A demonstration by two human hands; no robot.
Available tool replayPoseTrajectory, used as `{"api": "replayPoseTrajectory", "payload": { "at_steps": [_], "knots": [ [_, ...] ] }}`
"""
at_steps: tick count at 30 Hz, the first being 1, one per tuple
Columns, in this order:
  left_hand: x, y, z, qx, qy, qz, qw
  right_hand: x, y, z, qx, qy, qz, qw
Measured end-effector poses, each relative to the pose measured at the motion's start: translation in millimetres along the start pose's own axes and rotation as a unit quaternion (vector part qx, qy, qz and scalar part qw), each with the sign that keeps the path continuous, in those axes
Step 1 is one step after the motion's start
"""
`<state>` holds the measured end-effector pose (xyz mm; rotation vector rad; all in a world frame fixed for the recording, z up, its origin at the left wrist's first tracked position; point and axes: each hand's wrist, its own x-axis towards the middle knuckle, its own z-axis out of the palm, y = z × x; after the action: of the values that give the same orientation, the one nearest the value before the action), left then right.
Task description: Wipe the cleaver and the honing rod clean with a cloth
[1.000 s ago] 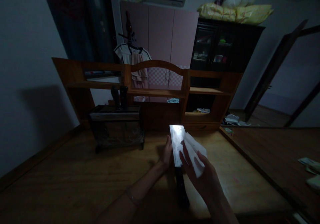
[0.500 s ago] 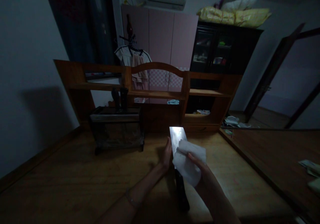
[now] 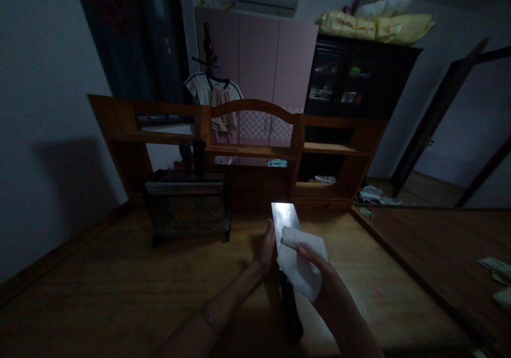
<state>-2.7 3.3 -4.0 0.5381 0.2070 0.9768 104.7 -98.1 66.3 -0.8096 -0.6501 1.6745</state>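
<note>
A cleaver [image 3: 284,217] with a broad shiny blade and a dark handle [image 3: 290,307] lies lengthwise over the wooden desk [image 3: 120,289]. My left hand [image 3: 266,249] rests against the blade's left edge, fingers closed along it. My right hand [image 3: 325,278] grips a white paper towel [image 3: 297,259] and presses it onto the lower part of the blade. The towel hides the blade's near half.
A dark knife block rack [image 3: 187,201] with two handles sticking up stands at the back left of the desk. Behind it runs a wooden shelf unit [image 3: 255,150]. A second wooden surface [image 3: 447,246] adjoins on the right, with pale items [image 3: 497,273] at its far edge.
My right hand turned over and laid the paper towel down onto the blade, then slid slightly along it. My left hand and the cleaver stayed nearly still.
</note>
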Motion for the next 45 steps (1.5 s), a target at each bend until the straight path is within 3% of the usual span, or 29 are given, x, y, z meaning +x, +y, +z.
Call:
{"api": "replayPoseTrajectory", "payload": {
  "at_steps": [5,11,16,29,38,45],
  "knots": [
    [-0.4,0.0,0.1,0.006,-0.011,-0.009,1.0,-3.0,-2.0,2.7,-0.016,-0.011,-0.023,1.0],
    [-9.3,5.2,16.7,0.024,0.021,-0.045,0.998,-4.8,-5.5,5.8,-0.032,-0.022,-0.017,0.999],
    [-11.8,6.8,23.6,0.026,0.025,-0.037,0.999,-6.0,-7.6,7.1,-0.033,-0.026,-0.01,0.999],
    [-2.8,1.9,3.6,0.026,0.019,-0.016,0.999,-5.0,-5.6,4.0,-0.024,-0.005,-0.005,1.0],
    [-8.8,5.5,17.9,0.024,0.017,-0.059,0.998,-6.0,-6.6,4.8,-0.01,-0.001,0.0,1.0],
    [0.5,1.1,-1.2,0.007,-0.048,-0.055,0.997,-11.8,-13.3,15.1,-0.006,0.002,0.008,1.0]
  ]
}}
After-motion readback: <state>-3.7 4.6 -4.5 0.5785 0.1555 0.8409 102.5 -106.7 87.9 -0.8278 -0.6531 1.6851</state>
